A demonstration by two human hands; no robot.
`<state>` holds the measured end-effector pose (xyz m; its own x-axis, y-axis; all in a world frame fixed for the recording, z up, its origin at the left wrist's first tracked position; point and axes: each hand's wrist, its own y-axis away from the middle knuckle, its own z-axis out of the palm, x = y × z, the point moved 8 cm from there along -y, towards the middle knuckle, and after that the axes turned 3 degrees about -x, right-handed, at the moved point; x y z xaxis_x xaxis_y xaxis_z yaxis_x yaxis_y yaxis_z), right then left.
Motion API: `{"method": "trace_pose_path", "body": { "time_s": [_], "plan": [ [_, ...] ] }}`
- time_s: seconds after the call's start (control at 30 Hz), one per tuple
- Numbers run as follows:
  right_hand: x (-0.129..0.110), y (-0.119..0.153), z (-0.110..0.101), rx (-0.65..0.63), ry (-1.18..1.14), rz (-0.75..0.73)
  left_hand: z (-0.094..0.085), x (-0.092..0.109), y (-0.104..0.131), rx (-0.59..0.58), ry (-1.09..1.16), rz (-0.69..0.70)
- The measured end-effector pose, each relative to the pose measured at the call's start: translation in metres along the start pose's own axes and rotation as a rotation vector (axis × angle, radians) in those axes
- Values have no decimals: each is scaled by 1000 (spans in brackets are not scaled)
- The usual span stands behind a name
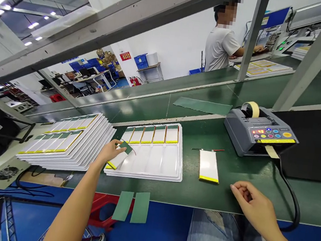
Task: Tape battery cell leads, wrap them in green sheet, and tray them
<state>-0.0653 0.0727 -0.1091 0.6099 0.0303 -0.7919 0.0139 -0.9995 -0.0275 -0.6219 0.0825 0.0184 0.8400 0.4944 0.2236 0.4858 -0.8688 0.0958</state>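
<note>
Dark green, flat-topped bench (pixel 187 193) spans the view above a bright blue floor (pixel 162 233). At far left, beside the left grip, stands a stack of thin white plastic trays (pixel 99 144) bearing yellow-edged packs. The left grip (pixel 109 152) is closed on one flat white rectangular pack with a green end strip and yellow edge (pixel 120 158), thumb and fingers pinching its green end; the pack slants over the near left corner of a white moulded tray (pixel 158 161), whether touching I cannot tell. Beyond that grip, similar packs (pixel 148 135) line the tray's far row; nearer, to its right, two green paper slips (pixel 140 208) overhang the edge. Next comes a loose white pack with yellow near edge and thin wires (pixel 209 164), just left of and slightly beyond the right grip (pixel 256 205), the nearer hand, its long axis pointing away from the person. That grip is half curled, nothing visible in it. Beyond it sits a grey tape dispenser (pixel 238 135).
</note>
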Motion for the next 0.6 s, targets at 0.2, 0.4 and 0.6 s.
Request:
{"method": "trace_pose_path", "body": {
  "time_s": [0.2,0.4,0.6],
  "plan": [
    [0,0,0,18,33,16,28,0,-6,-37,95,-63],
    [-3,-1,1,31,50,1,42,-1,15,134,52,-127],
    [-4,-1,-1,40,54,-1,52,9,33,336,-64,-181]
  ]
}}
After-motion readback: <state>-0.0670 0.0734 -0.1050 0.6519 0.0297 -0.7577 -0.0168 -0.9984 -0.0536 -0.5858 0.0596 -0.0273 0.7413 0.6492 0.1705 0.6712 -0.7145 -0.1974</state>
